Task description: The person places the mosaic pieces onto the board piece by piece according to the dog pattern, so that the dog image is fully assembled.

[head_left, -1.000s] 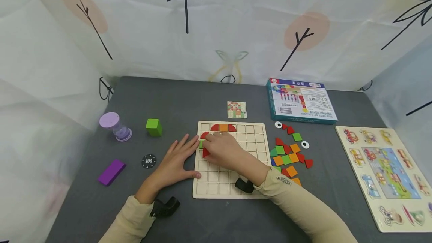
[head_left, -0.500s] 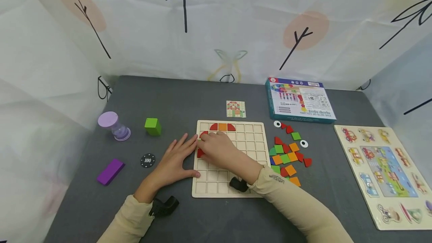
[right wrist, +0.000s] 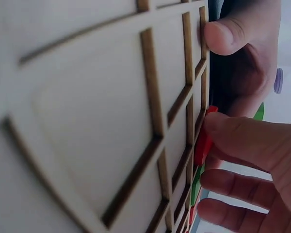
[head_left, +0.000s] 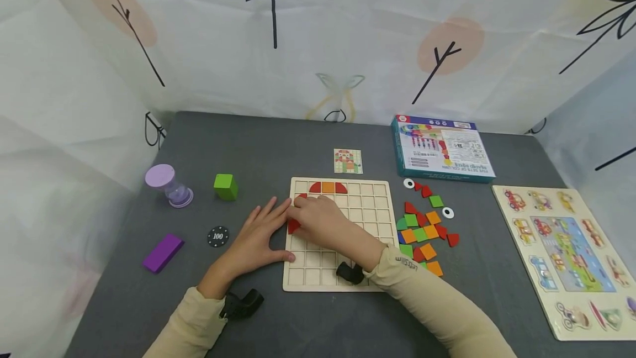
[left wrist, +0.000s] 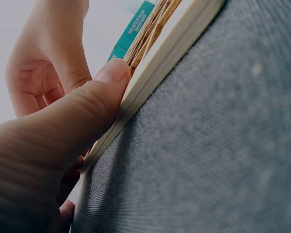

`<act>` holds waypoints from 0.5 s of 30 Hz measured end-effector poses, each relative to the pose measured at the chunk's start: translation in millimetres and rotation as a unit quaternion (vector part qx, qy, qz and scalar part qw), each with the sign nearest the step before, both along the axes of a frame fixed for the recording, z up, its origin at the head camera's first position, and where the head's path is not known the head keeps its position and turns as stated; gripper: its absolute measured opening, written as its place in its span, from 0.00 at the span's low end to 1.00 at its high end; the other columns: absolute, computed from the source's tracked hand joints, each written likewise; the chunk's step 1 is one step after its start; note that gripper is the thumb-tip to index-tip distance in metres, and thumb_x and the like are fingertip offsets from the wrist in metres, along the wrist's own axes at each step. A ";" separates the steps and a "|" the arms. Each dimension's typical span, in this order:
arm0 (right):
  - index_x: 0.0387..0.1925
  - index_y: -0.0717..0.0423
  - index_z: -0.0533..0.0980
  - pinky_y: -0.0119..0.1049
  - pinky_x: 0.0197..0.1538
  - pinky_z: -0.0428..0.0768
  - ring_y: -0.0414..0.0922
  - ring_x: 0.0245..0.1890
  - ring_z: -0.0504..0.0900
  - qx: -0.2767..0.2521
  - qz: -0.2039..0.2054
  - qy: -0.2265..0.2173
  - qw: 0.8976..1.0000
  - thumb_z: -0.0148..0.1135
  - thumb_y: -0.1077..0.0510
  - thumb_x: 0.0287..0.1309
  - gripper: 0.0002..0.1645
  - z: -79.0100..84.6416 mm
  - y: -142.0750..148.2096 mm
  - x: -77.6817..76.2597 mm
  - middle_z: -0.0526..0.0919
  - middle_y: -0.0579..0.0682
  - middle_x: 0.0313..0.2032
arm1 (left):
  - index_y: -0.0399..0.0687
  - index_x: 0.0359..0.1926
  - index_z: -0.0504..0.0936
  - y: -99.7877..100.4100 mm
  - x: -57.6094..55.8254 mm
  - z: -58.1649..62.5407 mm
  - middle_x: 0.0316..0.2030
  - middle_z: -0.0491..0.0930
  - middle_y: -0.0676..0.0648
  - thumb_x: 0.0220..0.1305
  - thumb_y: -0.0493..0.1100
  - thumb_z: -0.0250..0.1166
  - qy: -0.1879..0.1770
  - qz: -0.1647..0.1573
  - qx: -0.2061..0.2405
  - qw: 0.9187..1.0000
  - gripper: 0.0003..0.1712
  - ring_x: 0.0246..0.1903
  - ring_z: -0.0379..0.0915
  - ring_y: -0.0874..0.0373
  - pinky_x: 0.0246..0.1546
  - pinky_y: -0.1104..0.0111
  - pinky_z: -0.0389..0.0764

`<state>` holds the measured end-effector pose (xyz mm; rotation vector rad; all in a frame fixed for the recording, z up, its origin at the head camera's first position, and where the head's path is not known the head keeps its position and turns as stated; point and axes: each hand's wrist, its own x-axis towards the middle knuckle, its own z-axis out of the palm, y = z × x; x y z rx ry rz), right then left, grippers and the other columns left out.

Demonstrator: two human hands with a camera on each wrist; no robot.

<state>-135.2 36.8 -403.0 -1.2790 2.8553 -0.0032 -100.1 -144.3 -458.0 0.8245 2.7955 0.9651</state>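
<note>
A wooden grid board (head_left: 338, 275) lies on the dark table, with red tiles (head_left: 315, 187) and an orange tile (head_left: 328, 187) in its top row. My right hand (head_left: 323, 222) is over the board's left side, its thumb and fingers pinching a small red tile (right wrist: 203, 145) at the left column. Beside that tile a green tile (right wrist: 196, 185) shows in the right wrist view; the right hand covers it in the head view. My left hand (head_left: 258, 236) spreads its fingers along the board's left edge, the thumb (left wrist: 99, 94) pressing against the edge.
Loose coloured tiles (head_left: 420, 233) lie right of the board. Behind it are a pattern card (head_left: 348, 161) and a game box (head_left: 442, 148). A picture puzzle board (head_left: 571, 253) lies far right. At left stand a purple hourglass-like object (head_left: 170, 184), green block (head_left: 226, 187), purple block (head_left: 163, 253) and black disc (head_left: 217, 236).
My right hand has shifted slightly left with the red tile, which now sits closer to the board's left edge. The green tile is now hidden beneath it. My left hand stays in place.
</note>
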 end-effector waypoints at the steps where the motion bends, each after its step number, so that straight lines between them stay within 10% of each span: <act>1: 0.40 0.42 0.77 0.35 0.32 0.73 0.38 0.34 0.76 -0.006 0.002 -0.001 1.000 0.65 0.47 0.46 0.16 -0.4 0.6 0.1 0.77 0.41 0.36 | 0.54 0.67 0.54 0.2 -0.1 0.2 0.68 0.48 0.53 0.37 0.67 0.67 -0.001 0.000 0.000 1.000 0.57 0.68 0.35 0.50 0.63 0.50 0.36; 15: 0.36 0.39 0.80 0.33 0.31 0.73 0.37 0.36 0.77 -0.018 0.028 0.014 0.999 0.62 0.49 0.51 0.09 -0.8 2.8 0.9 0.78 0.41 0.36 | 0.56 0.68 0.50 0.7 -0.9 0.4 0.68 0.48 0.54 0.37 0.67 0.67 -0.007 0.001 0.003 1.000 0.59 0.68 0.35 0.51 0.63 0.50 0.36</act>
